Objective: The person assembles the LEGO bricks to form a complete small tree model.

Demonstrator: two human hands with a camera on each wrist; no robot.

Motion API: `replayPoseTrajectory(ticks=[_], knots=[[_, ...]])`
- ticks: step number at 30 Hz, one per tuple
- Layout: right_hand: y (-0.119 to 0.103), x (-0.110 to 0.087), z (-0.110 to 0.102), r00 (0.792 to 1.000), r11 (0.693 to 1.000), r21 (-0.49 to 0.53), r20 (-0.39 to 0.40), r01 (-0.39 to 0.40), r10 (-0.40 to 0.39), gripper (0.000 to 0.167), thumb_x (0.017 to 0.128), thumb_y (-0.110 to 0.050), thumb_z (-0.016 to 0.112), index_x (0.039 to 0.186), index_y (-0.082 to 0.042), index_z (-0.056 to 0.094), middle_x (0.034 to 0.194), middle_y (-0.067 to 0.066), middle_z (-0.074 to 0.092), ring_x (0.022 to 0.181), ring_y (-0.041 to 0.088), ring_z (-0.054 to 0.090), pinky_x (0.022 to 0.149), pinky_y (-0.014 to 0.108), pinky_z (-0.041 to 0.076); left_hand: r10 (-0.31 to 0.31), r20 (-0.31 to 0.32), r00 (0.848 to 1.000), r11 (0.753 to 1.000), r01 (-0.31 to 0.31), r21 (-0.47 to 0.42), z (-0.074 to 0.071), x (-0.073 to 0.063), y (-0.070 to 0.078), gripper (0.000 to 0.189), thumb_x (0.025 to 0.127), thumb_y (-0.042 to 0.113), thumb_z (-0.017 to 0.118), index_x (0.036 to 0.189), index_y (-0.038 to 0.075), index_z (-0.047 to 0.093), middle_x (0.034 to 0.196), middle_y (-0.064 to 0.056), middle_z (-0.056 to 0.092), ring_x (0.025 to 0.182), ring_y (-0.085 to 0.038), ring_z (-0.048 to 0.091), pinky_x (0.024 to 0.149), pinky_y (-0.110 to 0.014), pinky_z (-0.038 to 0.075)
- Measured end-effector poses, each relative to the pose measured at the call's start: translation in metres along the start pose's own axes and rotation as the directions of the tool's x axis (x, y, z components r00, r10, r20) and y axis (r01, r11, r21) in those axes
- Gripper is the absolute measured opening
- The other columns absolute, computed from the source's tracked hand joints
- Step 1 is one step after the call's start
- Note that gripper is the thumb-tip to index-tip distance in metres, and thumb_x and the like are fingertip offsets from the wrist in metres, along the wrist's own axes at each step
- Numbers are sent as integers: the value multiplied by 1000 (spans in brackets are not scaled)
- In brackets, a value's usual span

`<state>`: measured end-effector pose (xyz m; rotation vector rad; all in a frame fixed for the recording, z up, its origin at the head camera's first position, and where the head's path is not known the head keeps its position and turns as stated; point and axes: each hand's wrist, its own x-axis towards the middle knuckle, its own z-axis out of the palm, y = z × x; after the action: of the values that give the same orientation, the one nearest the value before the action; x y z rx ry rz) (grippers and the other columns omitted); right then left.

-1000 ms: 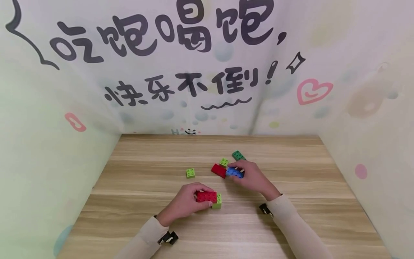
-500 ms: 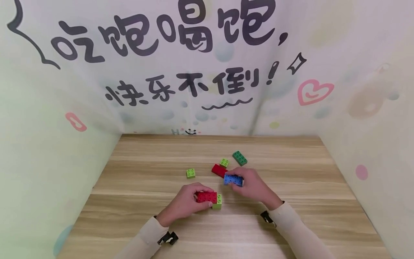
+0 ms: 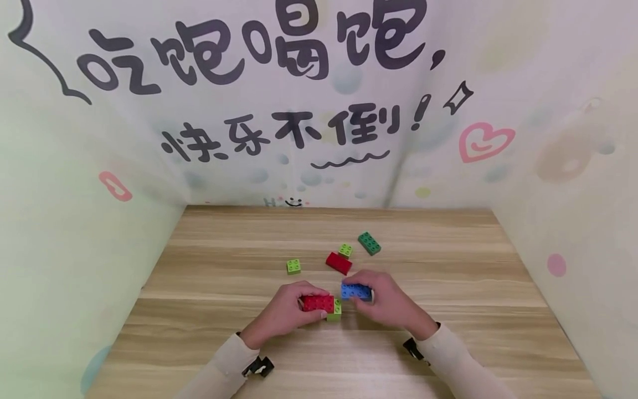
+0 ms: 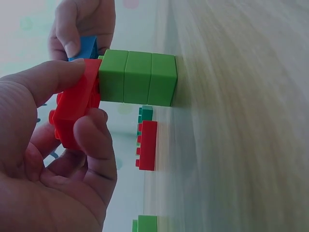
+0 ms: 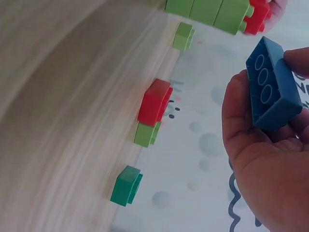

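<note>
My left hand [image 3: 281, 310] pinches a red toy building brick [image 3: 319, 303] between thumb and fingers. One end of that brick sits on top of a stack of three light green bricks [image 4: 137, 77]; the rest overhangs towards the left palm. Two studs of the stack's top show beside the red brick in the head view. My right hand [image 3: 391, 302] grips a blue eight-stud brick [image 3: 356, 291] by its long sides, just right of and slightly behind the stack. Its hollow underside, with a row of tubes, faces the right wrist camera. A gap separates the blue brick from the stack there.
Behind the hands, a loose red brick [image 3: 339, 263] lies in front of a light green brick [image 3: 345, 250]. A dark green brick [image 3: 369, 243] is farther back right, and another light green brick [image 3: 293, 266] lies left. Printed walls [image 3: 339, 183] enclose the wooden table [image 3: 224, 233].
My right hand has brought the blue brick forward from beside the loose red brick, towards the green stack. The left hand and its red brick have stayed in place.
</note>
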<state>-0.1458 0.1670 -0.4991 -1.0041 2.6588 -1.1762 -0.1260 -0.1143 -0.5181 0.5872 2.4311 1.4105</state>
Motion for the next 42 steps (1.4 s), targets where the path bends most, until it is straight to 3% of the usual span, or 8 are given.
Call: replayPoseTrajectory(ticks=[11, 21, 32, 42], knots=[[-4, -6, 10, 998, 998, 42, 39, 46, -47, 36, 92, -10, 77, 127, -15, 73, 118, -6, 74, 95, 6, 65, 83, 25, 58, 9, 0, 1000, 1000, -9, -6, 0, 0, 1, 35, 92, 35, 84, 125, 23, 78, 117, 3, 72, 98, -11, 66, 78, -23, 58], [-6, -8, 18, 998, 999, 39, 48, 26, -28, 35, 93, -13, 78, 127, -19, 72, 120, -9, 73, 101, 4, 65, 89, 26, 58, -2, 9, 1000, 1000, 2, -7, 0, 1, 2, 35, 92, 32, 85, 124, 22, 78, 116, 2, 72, 96, -12, 65, 75, -23, 58], [-7, -5, 19, 998, 999, 36, 63, 22, -24, 31, 102, -22, 73, 131, -14, 73, 120, -9, 74, 101, 2, 66, 89, 26, 59, -16, 10, 1000, 1000, 16, -6, 0, 1, 0, 35, 92, 33, 84, 125, 24, 78, 118, 2, 73, 98, -13, 64, 76, -23, 58], [-3, -1, 18, 996, 999, 32, 80, 33, -35, 27, 98, -20, 76, 124, -14, 75, 109, -11, 73, 91, 3, 63, 81, 23, 57, -10, 2, 1000, 1000, 10, -3, 0, 1, 0, 36, 92, 33, 84, 125, 23, 78, 118, 3, 73, 98, -12, 64, 77, -23, 57]])
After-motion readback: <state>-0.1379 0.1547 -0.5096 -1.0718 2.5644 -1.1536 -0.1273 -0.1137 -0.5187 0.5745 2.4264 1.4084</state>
